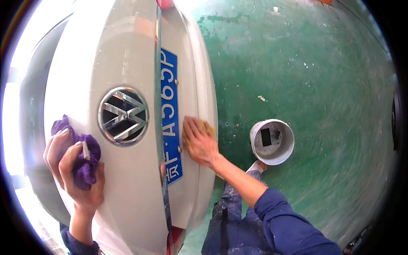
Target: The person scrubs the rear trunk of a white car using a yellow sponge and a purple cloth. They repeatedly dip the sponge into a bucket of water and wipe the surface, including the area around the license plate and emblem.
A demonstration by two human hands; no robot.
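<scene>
My left hand (75,178) grips a bunched purple cloth (87,169) over the upper trunk lid of a white Volkswagen car (127,191). A short pale strip (85,150) shows by its fingers; I cannot tell what it is. Below the blue licence plate (170,118), my right hand (200,140) lies with fingers stretched over a yellow pad (207,127), pressing it to the rear panel. Most of the pad is hidden under the palm and fingers. Between the two hands sits the round chrome VW emblem (123,116), left of a chrome trim strip (158,105).
A whitish plastic bucket (288,143) stands on the green floor (318,95) by my foot (257,166); it holds dark flat pieces (265,137) at its bottom. My legs (236,220) are close behind the bumper (207,95). A red tail lamp (175,237) is at the lower edge.
</scene>
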